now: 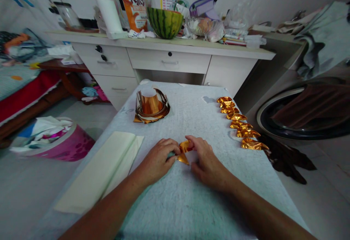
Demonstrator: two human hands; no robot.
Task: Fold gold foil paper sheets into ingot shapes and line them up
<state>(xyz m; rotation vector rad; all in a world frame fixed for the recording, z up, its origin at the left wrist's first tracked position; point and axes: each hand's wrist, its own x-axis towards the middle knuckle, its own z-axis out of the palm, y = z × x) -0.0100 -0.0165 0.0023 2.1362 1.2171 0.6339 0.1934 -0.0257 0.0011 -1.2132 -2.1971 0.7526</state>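
A small piece of folded gold foil paper lies on the cloth-covered table between my hands. My left hand has its fingers curled and its fingertips pinching the foil's left edge. From the other side, my right hand grips the foil's upper right corner with its fingers, while its thumb sits lower and a little apart. The fingers partly hide the foil. Off to the right, several folded gold foil pieces form a row along the table edge. Farther back stands a curled stack of gold foil sheets.
Folded cream paper lies at the table's left side. A pink bin stands on the floor to the left. Behind the table is a white desk with a watermelon half on it. A washing machine stands at right.
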